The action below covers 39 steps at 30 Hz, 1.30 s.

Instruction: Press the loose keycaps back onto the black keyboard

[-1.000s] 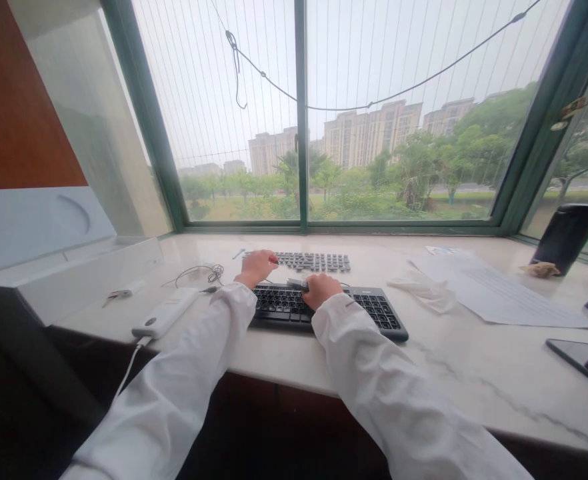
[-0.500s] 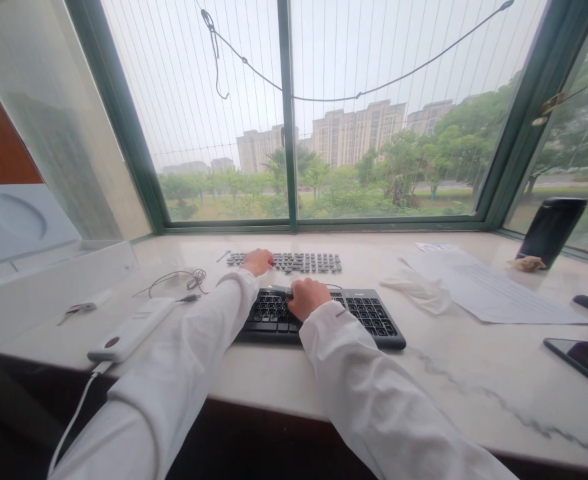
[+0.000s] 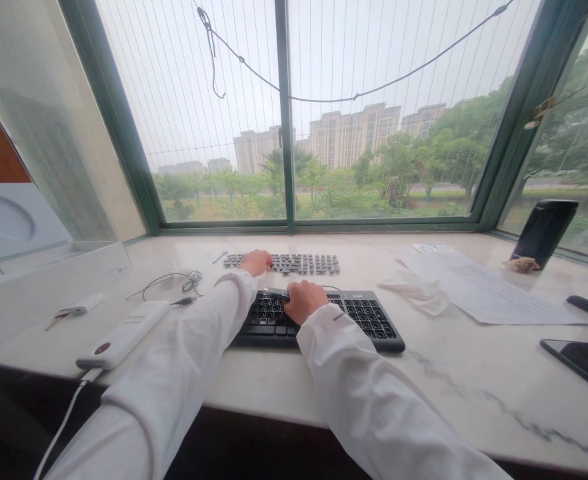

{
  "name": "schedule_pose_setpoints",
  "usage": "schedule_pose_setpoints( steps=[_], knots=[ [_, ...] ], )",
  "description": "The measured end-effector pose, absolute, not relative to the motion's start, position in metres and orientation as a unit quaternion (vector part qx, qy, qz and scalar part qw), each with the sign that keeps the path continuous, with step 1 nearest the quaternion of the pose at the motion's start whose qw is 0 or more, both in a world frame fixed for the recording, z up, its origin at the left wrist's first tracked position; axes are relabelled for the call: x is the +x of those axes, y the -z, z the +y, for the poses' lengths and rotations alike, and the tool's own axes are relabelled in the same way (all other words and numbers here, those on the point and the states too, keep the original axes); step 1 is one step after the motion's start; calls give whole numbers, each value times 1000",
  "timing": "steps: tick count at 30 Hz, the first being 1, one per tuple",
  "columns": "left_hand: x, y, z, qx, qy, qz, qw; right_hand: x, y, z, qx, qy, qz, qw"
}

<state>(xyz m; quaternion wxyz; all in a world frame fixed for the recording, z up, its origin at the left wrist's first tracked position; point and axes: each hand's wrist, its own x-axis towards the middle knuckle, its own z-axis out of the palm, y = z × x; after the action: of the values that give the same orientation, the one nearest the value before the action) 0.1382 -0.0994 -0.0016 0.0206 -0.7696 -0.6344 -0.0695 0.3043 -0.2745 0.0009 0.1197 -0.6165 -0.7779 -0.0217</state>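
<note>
Black keyboard [image 3: 374, 320], keys apparently stripped: near middle of marble worktop's [image 3: 454, 383] front edge. Loose keycaps [image 3: 319, 265] in rows toward back edge. Right hand [image 3: 306, 301] has slid left along keyboard, fingers wrapped round dark tool [image 3: 277, 295]; work apparently on left half. Left hand [image 3: 257, 263] lower over keycaps; can't tell if pinching one.

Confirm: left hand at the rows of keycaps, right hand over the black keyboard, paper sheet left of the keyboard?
No: the paper sheet lies right of the black keyboard, per the head view. Left hand at the rows of keycaps and right hand over the keyboard are correct.
</note>
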Motion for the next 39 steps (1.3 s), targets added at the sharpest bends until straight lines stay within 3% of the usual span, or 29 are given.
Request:
schedule_pose_setpoints(
  steps=[39],
  knots=[
    [137,5,-107,-815,81,-569,70,305,7,-269,-600,42,-786,147]
  ],
)
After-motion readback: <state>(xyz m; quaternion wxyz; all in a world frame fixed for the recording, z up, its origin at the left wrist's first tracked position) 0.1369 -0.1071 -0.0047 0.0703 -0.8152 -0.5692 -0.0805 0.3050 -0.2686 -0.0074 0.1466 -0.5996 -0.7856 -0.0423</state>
